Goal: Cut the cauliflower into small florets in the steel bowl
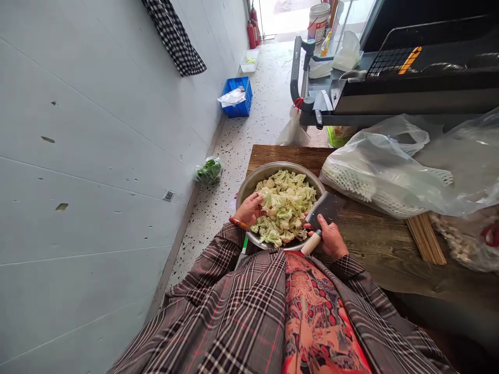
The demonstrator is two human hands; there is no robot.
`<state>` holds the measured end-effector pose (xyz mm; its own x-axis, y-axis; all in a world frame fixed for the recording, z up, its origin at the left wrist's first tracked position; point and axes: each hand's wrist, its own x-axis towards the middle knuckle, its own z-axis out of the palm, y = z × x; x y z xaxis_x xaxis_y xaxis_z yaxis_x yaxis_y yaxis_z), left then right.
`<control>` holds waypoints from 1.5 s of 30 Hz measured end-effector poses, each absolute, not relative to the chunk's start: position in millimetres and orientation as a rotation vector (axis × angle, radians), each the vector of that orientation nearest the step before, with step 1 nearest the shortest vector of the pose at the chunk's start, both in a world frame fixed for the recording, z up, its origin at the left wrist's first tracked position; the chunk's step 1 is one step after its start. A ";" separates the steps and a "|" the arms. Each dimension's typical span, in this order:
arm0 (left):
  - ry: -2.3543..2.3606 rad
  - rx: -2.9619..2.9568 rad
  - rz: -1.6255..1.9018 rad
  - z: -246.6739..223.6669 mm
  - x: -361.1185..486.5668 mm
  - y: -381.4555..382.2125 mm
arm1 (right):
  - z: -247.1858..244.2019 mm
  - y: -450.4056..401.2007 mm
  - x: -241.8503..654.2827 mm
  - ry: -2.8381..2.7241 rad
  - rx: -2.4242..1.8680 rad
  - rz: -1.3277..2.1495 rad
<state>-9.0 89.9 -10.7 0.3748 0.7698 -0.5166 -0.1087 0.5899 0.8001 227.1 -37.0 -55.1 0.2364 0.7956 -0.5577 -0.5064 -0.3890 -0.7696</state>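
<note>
Cauliflower florets (pixel 286 200), cut loose, heap in a round metal basin (pixel 246 188) sitting on the wooden table (pixel 362 249), right in front of the person. Left hand (pixel 249 209) reaches in over the basin's left side, fingers part-curled, thumb and fingers nearly closed around a pale piece at the heap's edge; exact contact partly hidden. Right hand (pixel 329 236) is at the basin's right rim, closed on a cleaver (pixel 328 208): thumb lies against the base of the blade, fingertips show past its far edge, pale handle sticks out toward the body. Blade overlaps the rim in view; can't tell if it touches. Handling, judged by look: single florets light, stems stiff, heads crumbly, so squeezing hard likely sheds bits; surface maybe a little slick if damp, can't tell. Best hold is the thick stem, pinched lightly, fingertips kept off the blade side. Full basin likely heavy-ish and rigid, smooth metal, so two hands on opposite rims. Cleaver probably blade-heavy; handle is the safe hold, well back from the edge. Clear plastic bag (pixel 390 161) lies just right of the basin.
</note>
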 end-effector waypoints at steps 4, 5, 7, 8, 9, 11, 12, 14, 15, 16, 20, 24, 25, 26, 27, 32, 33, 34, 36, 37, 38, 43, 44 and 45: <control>0.980 0.680 0.581 3.7 3.8 75.3 | -20.4 -34.1 223.1 -0.582 -1.337 1.399; 0.962 0.669 0.560 7.2 7.1 72.2 | -12.2 -34.1 221.0 -0.663 -1.348 1.397; 0.935 0.670 0.524 12.7 13.5 66.5 | 0.6 -35.2 215.9 -0.821 -1.381 1.380; 0.924 0.678 0.519 14.6 16.5 63.9 | 4.7 -36.3 213.0 -0.892 -1.391 1.350; 0.913 0.692 0.523 15.9 19.1 61.5 | 7.3 -37.6 210.2 -0.960 -1.396 1.315; 0.879 0.739 0.539 16.7 22.8 57.1 | 9.1 -40.8 205.8 -1.079 -1.401 1.243; 0.857 0.775 0.545 16.6 23.9 55.1 | 9.0 -42.3 204.4 -1.130 -1.408 1.216; 0.832 0.871 0.569 15.7 24.5 52.0 | 8.2 -45.0 203.5 -1.201 -1.430 1.182; 0.838 0.921 0.591 15.3 24.3 50.9 | 8.1 -46.0 203.9 -1.222 -1.439 1.170; 0.857 0.966 0.618 14.9 23.8 50.0 | 8.2 -46.8 204.5 -1.238 -1.445 1.158; 0.941 1.094 0.679 14.5 20.5 49.5 | 10.2 -49.2 207.2 -1.265 -1.451 1.129; 0.955 1.180 0.644 15.6 18.3 49.8 | 9.3 -51.2 207.5 -1.264 -1.452 1.153; 0.956 1.184 0.634 16.4 18.4 49.2 | 8.6 -51.5 207.5 -1.257 -1.455 1.161; 0.963 1.178 0.625 17.7 18.8 48.1 | 8.0 -51.6 207.6 -1.247 -1.459 1.167; 0.973 1.159 0.613 19.3 19.6 46.6 | 7.8 -51.6 207.7 -1.235 -1.463 1.171; 0.933 1.046 0.572 29.2 27.1 36.5 | 10.6 -48.6 206.6 -1.277 -1.477 1.071; 0.923 1.067 0.584 30.0 28.7 34.7 | 11.1 -47.5 205.8 -1.310 -1.474 1.032; 0.926 1.097 0.601 30.1 30.0 33.1 | 11.1 -46.5 204.8 -1.348 -1.468 0.994; 0.955 1.127 0.604 28.9 32.0 30.4 | 10.1 -44.8 203.0 -1.429 -1.456 0.898; 0.976 1.109 0.589 27.8 32.6 29.3 | 9.2 -44.2 202.4 -1.466 -1.452 0.836; 0.995 1.074 0.567 26.7 32.9 28.3 | 8.3 -43.9 202.1 -1.507 -1.446 0.773; 1.036 1.066 0.524 22.5 32.1 25.2 | 8.9 -45.1 203.5 -1.790 -1.368 0.595; 1.036 1.098 0.528 21.9 31.7 24.9 | 9.6 -45.4 203.6 -1.836 -1.340 0.578; 1.037 1.129 0.526 21.4 31.3 24.7 | 10.2 -45.6 203.6 -1.868 -1.309 0.565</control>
